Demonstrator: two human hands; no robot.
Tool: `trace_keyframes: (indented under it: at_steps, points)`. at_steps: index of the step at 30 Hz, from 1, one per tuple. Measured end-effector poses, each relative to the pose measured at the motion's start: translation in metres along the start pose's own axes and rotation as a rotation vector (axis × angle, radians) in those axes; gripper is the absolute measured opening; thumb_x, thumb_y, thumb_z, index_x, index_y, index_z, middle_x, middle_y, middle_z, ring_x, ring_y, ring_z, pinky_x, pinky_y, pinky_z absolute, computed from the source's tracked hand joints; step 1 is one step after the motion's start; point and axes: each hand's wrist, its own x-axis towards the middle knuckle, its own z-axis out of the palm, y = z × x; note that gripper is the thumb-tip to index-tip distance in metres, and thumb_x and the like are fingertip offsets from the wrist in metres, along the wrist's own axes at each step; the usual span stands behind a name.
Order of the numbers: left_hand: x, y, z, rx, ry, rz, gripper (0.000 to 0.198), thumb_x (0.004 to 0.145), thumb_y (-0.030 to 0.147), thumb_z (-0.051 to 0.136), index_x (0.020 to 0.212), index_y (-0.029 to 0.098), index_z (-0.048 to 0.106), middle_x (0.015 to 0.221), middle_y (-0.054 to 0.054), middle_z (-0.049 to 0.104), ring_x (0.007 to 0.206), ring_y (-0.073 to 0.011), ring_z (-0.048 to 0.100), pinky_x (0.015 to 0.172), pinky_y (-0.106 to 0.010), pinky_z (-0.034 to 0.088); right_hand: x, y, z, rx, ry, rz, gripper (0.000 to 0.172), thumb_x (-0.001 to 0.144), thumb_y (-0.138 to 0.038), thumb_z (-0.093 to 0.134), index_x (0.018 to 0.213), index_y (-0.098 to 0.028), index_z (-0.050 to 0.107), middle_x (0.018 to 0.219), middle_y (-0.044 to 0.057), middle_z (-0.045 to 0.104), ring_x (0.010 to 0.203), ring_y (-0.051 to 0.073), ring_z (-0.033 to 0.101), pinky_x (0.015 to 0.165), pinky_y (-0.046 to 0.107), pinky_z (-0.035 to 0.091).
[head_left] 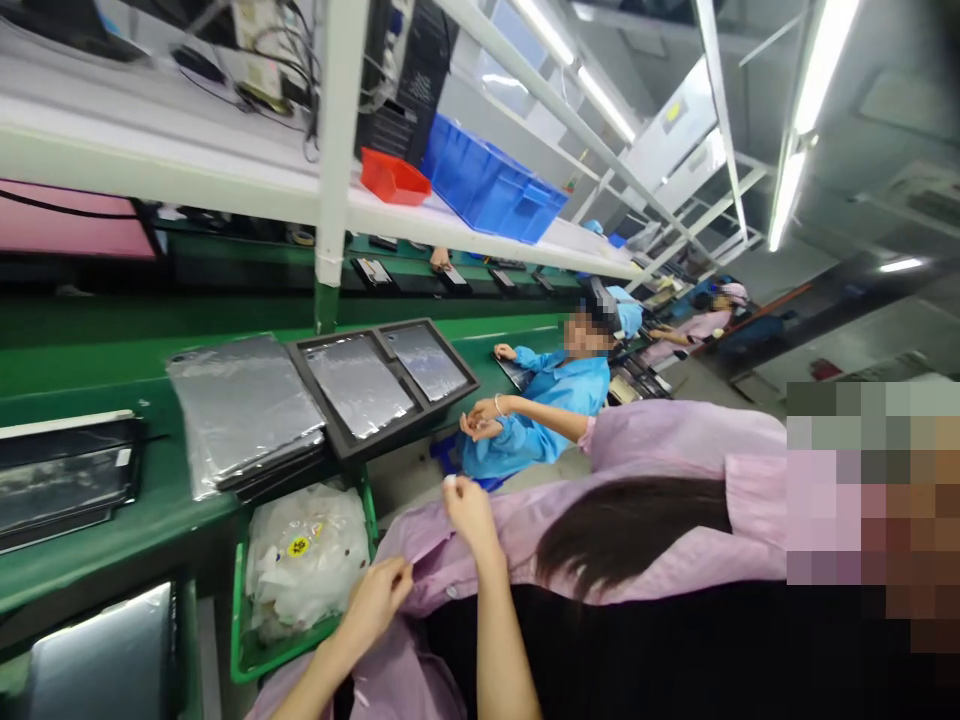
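Fingers (399, 576) curl half-closed on left hand (375, 600) and right hand (472, 512), any hold unclear; a leftward swing could bump the green basket (285, 652)

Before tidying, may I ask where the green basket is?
In the head view, the green basket is lower left, below the wrapped stack, by the left hand.

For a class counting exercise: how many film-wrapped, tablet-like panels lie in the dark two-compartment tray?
2. In the dark tray, the left panel lies nearer the wrapped stack; the right panel is in the other compartment. More could be hidden underneath.
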Motion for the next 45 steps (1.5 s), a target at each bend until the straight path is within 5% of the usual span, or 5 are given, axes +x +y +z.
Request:
trace_keyframes:
  at_steps: [16,21,27,35,45]
  points:
    - [-0.031,0.018,-0.040,0.094,-0.062,-0.172,0.057,0.073,0.069,0.016,0.070,0.021,0.047,0.081,-0.009,0.057,0.080,-0.0228,0.055,0.081,-0.036,0.038,-0.151,0.010,0.041,-0.002,-0.384,-0.149,0.042,0.096,-0.027,0.027,0.118,-0.017,0.061,0.114,0.013,0.063,0.108,0.031,0.057,0.099,0.051,0.046]
    - [-0.045,0.009,-0.039,0.025,0.084,0.052,0.053,0.088,0.060,0.030,0.064,0.019,0.052,0.067,-0.004,0.054,0.063,-0.0147,0.053,0.066,-0.028,0.041,-0.157,0.015,0.053,-0.006,-0.416,-0.215,0.033,0.094,-0.024,0.038,0.109,-0.015,0.066,0.110,0.010,0.065,0.105,0.030,0.059,0.102,0.049,0.050]
    - [-0.062,0.005,-0.042,0.197,0.338,0.554,0.041,0.105,0.028,0.041,0.067,0.014,0.049,0.062,0.003,0.046,0.054,-0.0055,0.047,0.056,-0.016,0.036,-0.165,0.025,0.079,0.062,0.363,-0.619,0.015,0.056,-0.007,0.052,0.068,-0.015,0.057,0.064,0.003,0.056,0.059,0.021,0.055,0.055,0.037,0.045]
    - [-0.079,0.002,-0.044,-0.189,0.203,0.229,0.047,0.101,0.044,0.046,0.068,0.015,0.060,0.064,0.001,0.056,0.057,-0.0055,0.054,0.060,-0.009,0.041,-0.168,0.028,0.058,0.371,0.275,-0.640,0.029,0.104,-0.031,0.036,0.118,-0.020,0.059,0.108,-0.001,0.068,0.095,0.013,0.063,0.087,0.025,0.047]
    - [-0.114,0.024,-0.033,-0.332,0.320,0.374,0.031,0.096,0.029,0.063,0.125,0.038,0.067,0.091,0.005,0.067,0.084,-0.0035,0.065,0.078,-0.005,0.047,-0.163,0.035,0.076,0.470,-0.102,-0.486,0.009,0.089,-0.022,0.059,0.088,-0.016,0.066,0.080,0.001,0.064,0.072,0.013,0.058,0.066,0.024,0.038]
